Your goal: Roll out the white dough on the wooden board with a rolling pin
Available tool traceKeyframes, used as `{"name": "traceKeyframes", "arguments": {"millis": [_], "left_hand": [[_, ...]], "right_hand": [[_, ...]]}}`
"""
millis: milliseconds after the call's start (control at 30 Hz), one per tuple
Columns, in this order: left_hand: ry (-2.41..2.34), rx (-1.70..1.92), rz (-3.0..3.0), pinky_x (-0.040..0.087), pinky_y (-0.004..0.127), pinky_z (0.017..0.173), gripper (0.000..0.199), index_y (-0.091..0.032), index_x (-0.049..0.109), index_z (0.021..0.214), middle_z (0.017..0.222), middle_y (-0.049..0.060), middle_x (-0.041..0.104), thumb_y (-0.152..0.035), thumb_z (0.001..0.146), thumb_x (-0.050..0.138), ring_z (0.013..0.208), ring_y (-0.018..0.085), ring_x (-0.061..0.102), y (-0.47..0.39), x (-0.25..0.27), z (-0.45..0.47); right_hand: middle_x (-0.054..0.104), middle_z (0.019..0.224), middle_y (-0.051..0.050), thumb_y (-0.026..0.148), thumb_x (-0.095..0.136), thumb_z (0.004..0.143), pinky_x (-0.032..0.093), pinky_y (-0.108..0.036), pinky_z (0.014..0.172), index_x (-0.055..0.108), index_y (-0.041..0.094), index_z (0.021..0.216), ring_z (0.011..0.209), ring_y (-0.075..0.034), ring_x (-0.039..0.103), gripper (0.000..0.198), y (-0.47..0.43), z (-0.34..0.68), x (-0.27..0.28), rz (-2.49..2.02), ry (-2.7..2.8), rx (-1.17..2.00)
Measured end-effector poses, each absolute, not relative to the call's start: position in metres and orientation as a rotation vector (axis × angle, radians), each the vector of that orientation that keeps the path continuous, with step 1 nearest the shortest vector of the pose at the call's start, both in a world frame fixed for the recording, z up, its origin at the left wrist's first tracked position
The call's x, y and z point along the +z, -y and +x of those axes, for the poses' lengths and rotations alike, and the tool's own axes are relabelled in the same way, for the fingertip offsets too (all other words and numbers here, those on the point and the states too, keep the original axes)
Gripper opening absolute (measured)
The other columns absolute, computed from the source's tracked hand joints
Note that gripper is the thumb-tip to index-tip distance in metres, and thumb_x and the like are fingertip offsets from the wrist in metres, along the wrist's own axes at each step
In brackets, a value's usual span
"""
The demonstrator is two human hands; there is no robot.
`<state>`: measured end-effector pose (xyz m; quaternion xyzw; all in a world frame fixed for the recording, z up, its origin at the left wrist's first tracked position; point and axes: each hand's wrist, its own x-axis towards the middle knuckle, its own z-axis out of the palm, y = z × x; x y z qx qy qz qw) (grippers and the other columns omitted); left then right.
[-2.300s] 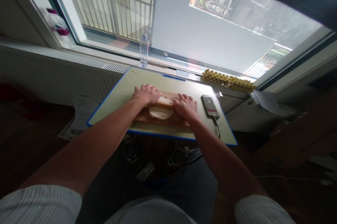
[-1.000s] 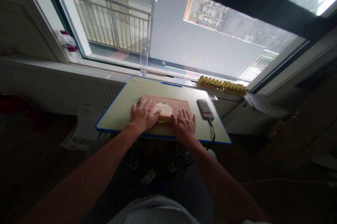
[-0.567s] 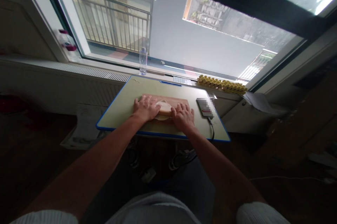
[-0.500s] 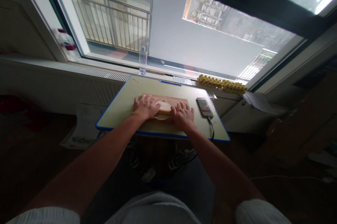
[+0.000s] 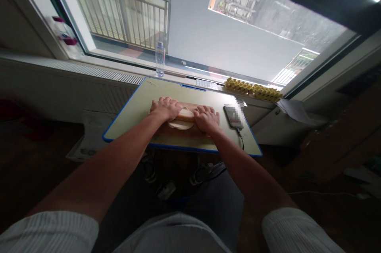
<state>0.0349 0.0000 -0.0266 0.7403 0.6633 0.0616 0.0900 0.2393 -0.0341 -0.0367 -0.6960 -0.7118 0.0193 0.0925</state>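
Between my hands lies a light wooden rolling pin (image 5: 186,115), pressed onto a flat pale piece of dough (image 5: 180,125). My left hand (image 5: 165,108) is curved over the pin's left end, and my right hand (image 5: 207,119) covers its right end. Most of the dough shows on the near side of the pin, with a thin edge beyond it. Beneath the dough is a wooden board (image 5: 196,131), partly hidden by my hands and forearms. Both ends of the pin are covered by my fingers and palms.
The board rests on a small blue-edged table (image 5: 127,120). A phone (image 5: 233,116) with a cable lies to the right. Along the window sill stand a clear bottle (image 5: 160,60) and yellow egg trays (image 5: 253,89). Another bottle (image 5: 66,35) is at far left.
Both hands have pushed the rolling pin a little away from me across the dough. More dough now shows on the near side. The camera view has shifted slightly.
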Motion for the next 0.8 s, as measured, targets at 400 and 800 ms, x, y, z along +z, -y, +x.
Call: {"name": "traceKeyframes", "arguments": {"millis": [400,800], "left_hand": [[-1.984,0.263,2.204,0.036,0.065,0.122,0.073,-0.025,0.062,0.153,0.166,0.018,0.054,-0.063,0.1,0.03,0.148,0.04,0.05,-0.026,-0.025,0.037],[-2.08,0.557,2.156,0.035,0.056,0.123,0.065,-0.017,0.06,0.152,0.156,0.019,0.061,-0.048,0.104,0.029,0.148,0.037,0.049,-0.063,-0.028,0.042]], "right_hand": [[0.051,0.169,-0.009,0.055,0.037,0.108,0.034,-0.064,0.126,0.055,0.029,0.161,0.15,-0.037,0.046,0.062,0.004,0.244,-0.032,-2.095,2.111,0.208],[0.057,0.163,-0.016,0.062,0.048,0.105,0.038,-0.054,0.125,0.06,0.018,0.156,0.149,-0.036,0.051,0.068,-0.048,0.249,-0.039,-2.097,1.986,0.235]]}}
